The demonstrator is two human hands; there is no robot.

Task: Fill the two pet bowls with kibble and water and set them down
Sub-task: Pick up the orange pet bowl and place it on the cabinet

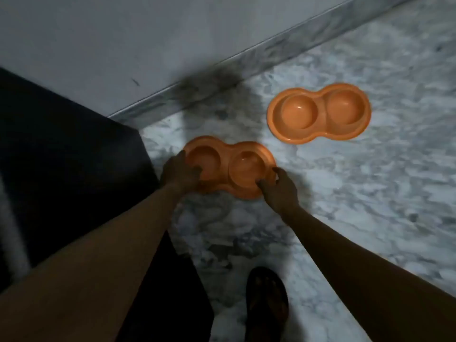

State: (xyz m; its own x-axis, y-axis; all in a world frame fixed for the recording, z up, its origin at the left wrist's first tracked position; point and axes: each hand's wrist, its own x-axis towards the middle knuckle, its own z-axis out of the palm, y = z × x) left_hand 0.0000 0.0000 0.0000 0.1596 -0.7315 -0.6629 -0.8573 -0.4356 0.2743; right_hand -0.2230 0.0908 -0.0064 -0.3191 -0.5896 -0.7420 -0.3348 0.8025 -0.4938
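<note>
On the marble floor [345, 193], both hands' fingers [266, 185] grip the near orange double bowl's [246, 166] opposite ends.

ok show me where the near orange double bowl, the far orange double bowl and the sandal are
near orange double bowl [246, 164]: head view, on the floor of its right-hand cup.
far orange double bowl [298, 112]: head view, on the floor of its left-hand cup.
sandal [267, 304]: head view, on its middle, at the bottom of the picture.
</note>
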